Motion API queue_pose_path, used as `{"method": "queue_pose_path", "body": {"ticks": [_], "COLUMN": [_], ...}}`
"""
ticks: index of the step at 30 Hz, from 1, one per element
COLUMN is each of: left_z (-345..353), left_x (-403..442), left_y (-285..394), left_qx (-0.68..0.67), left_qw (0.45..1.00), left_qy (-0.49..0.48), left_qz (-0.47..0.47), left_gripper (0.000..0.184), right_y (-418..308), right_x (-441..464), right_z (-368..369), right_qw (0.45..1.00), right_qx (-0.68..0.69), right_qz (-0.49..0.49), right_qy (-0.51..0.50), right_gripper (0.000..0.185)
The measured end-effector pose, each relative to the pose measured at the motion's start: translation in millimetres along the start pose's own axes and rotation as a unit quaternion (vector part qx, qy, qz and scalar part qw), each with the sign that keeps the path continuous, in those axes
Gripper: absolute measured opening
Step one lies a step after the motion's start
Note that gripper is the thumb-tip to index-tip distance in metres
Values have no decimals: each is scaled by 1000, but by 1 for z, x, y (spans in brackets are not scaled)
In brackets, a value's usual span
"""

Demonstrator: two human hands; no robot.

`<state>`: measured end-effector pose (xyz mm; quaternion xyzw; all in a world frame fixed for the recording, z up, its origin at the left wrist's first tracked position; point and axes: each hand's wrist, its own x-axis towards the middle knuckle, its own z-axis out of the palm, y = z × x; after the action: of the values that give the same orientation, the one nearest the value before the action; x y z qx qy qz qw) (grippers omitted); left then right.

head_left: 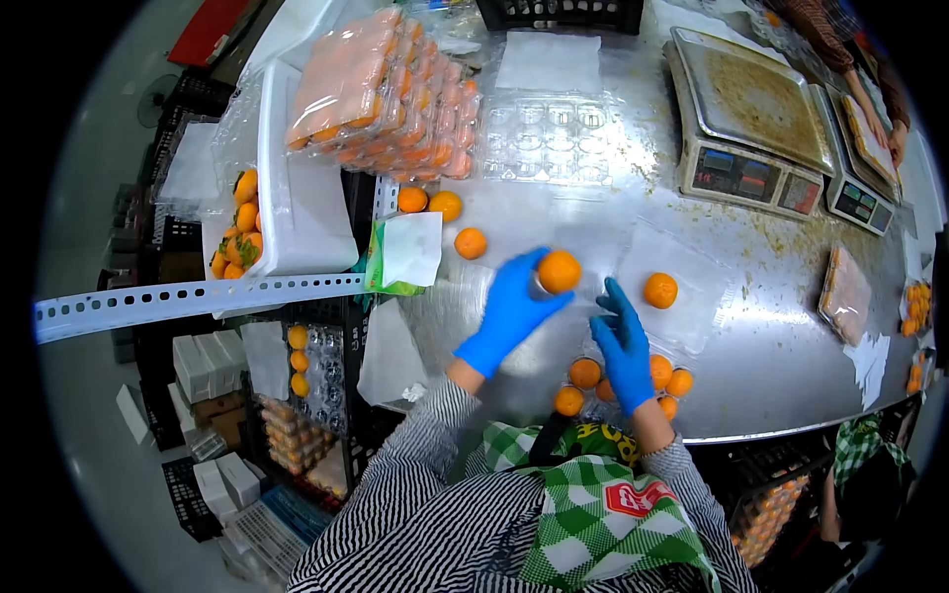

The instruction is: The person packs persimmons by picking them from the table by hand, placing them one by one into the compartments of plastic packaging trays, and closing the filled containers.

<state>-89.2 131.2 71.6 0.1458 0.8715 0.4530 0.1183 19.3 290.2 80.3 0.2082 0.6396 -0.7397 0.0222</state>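
Gloved in blue, my left hand (512, 308) holds an orange fruit (560, 272) at its fingertips above the metal table (494, 212). To its right, my right hand (622, 346) has its fingers apart, with nothing seen between them. One orange (660, 290) rests on a clear plastic sheet or tray (692, 267) just right of my right hand. Around and partly behind that hand lie several oranges (584, 373) near the table's front edge. Another orange (471, 243) sits up and left of my left hand, near two more.
Stacked clear packs of oranges (386, 94) stand at the back left beside a white foam box (306, 198). An empty clear tray (549, 138) lies at the back. Scales (756, 109) stand back right, near another person's hands (870, 124). A perforated metal bar (198, 298) extends left.
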Motion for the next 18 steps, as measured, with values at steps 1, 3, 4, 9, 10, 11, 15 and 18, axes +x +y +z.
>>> {"method": "queue_pose_path", "body": {"ticks": [1, 3, 4, 9, 10, 11, 15, 18], "left_z": [9, 16, 12, -42, -60, -78, -112, -129], "left_x": [-10, -23, -22, 16, 29, 41, 38, 25], "left_y": [5, 19, 21, -17, -35, -67, -108, -110], "left_qx": [3, -9, -47, 40, 108, 257, 563, 531], "left_qw": [999, 997, 994, 996, 987, 957, 808, 827], "left_qy": [-4, -59, -92, 72, 120, 135, 159, 162], "left_qz": [34, 43, 37, -20, -19, 6, -71, -86], "left_gripper": [64, 59, 57, 45, 46, 55, 48, 21], "right_y": [-3, -8, 0, 4, 2, -1, -3, -9], "right_x": [6, 16, 21, 14, 12, 10, 10, 13], "right_z": [3, 7, 2, -8, -7, -5, -1, 0], "right_qw": [999, 994, 994, 947, 939, 929, 956, 958], "right_qx": [33, 98, 84, 280, 309, 337, 262, 254], "right_qz": [17, 49, 44, 131, 131, 130, 83, 75], "right_qy": [-4, -11, -50, -85, -83, -80, -106, -111], "right_gripper": [54, 50, 48, 48, 49, 50, 59, 69]}}
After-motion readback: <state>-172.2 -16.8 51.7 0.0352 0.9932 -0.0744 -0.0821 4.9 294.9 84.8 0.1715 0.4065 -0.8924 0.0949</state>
